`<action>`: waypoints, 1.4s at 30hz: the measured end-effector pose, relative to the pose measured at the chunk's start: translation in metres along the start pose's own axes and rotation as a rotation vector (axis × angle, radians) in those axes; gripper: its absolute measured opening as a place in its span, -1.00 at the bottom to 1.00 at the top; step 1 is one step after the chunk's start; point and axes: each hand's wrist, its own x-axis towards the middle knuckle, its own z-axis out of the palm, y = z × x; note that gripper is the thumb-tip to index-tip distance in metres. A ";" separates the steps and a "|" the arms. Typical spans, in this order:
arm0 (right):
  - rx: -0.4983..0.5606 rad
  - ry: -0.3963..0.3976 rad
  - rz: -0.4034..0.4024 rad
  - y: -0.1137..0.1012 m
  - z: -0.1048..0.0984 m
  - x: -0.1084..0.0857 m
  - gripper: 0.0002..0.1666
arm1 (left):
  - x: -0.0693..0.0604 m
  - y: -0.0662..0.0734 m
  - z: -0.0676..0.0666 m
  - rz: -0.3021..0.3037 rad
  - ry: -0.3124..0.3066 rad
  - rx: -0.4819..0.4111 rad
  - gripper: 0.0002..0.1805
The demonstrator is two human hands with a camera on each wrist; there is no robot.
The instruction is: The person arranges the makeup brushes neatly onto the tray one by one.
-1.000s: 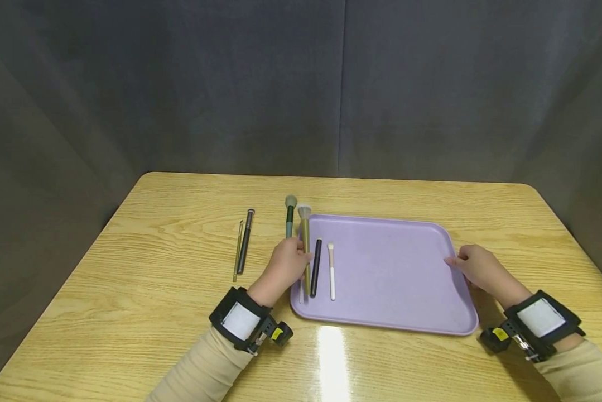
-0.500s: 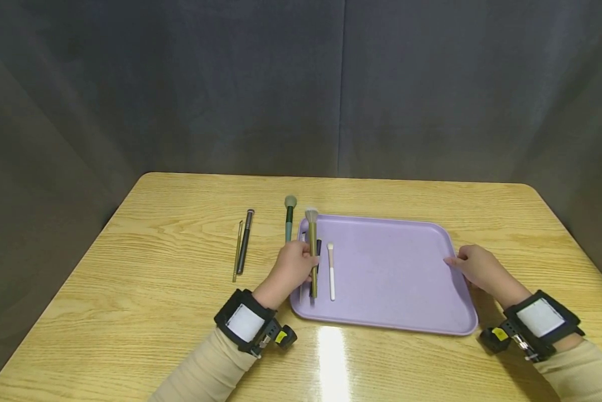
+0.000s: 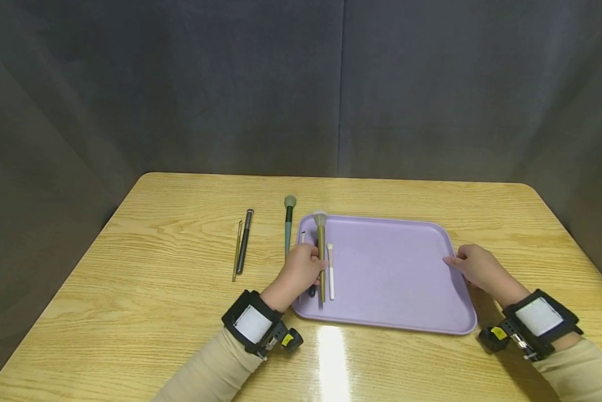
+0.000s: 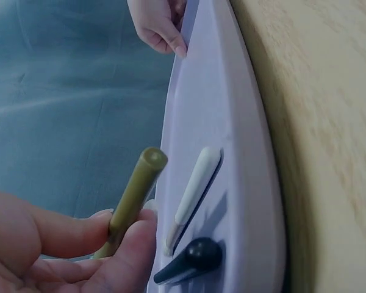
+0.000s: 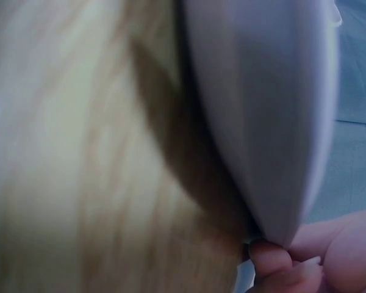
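My left hand pinches an olive-gold makeup brush by its handle between thumb and fingers, over the left part of a purple tray. In the left wrist view the handle end of this olive brush points up, clear of the tray surface. Lying in the tray are a small white-handled brush, a black-handled brush mostly behind my hand in the head view, and a thin brush at the left edge, partly covered. My right hand grips the tray's right rim, thumb on top.
Left of the tray, on the wooden table, lie a green brush, a dark brush and a thin gold brush. A dark curtain hangs behind the table's far edge.
My left hand has carried the olive brush rightward and slightly nearer, from the tray's left edge past the black brush to beside the white-handled one. The right hand has stayed on the rim.
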 end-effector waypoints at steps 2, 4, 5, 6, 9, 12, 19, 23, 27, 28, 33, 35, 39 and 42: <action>0.000 0.000 -0.003 0.000 0.000 0.000 -0.66 | 0.000 0.001 0.001 -0.008 -0.003 0.002 -0.75; 0.001 -0.001 -0.003 0.000 0.000 0.000 -0.66 | 0.001 0.001 0.002 -0.018 -0.007 0.001 -0.74; 0.001 -0.002 -0.001 0.000 0.001 0.000 -0.66 | 0.001 0.002 0.003 -0.018 -0.008 0.003 -0.74; 0.001 -0.002 0.000 0.001 0.001 0.000 -0.66 | 0.001 0.002 0.003 -0.019 -0.008 0.004 -0.74; 0.000 -0.002 -0.003 0.001 0.001 0.000 -0.66 | 0.001 0.001 0.004 -0.015 -0.010 0.012 -0.74; -0.002 -0.001 -0.005 0.001 0.001 0.000 -0.66 | 0.000 0.001 0.006 0.001 -0.017 0.003 -0.75; -0.004 -0.001 0.011 0.000 0.000 0.000 -0.66 | -0.001 0.002 0.012 0.019 -0.036 -0.017 -0.76; -0.003 -0.002 0.013 -0.001 0.000 0.000 -0.66 | 0.000 0.003 0.014 0.021 -0.040 0.001 -0.77; 0.001 0.001 0.005 -0.001 0.000 -0.002 -0.66 | 0.001 0.004 0.017 0.012 -0.045 0.005 -0.75; 0.000 0.002 0.004 -0.001 0.000 -0.002 -0.66 | 0.001 0.003 0.017 0.008 -0.047 0.001 -0.74; -0.004 0.003 0.002 -0.001 0.000 -0.001 -0.66 | 0.002 0.004 0.020 -0.007 -0.060 -0.029 -0.73; -0.005 0.002 0.001 -0.001 0.000 -0.001 -0.66 | 0.002 0.004 0.021 -0.009 -0.064 -0.034 -0.75; -0.009 0.003 -0.006 -0.001 0.000 -0.001 -0.67 | 0.004 0.005 0.023 -0.005 -0.078 -0.040 -0.81; -0.011 0.001 -0.001 -0.001 0.000 -0.001 -0.67 | 0.005 0.005 0.024 -0.004 -0.098 -0.044 -0.83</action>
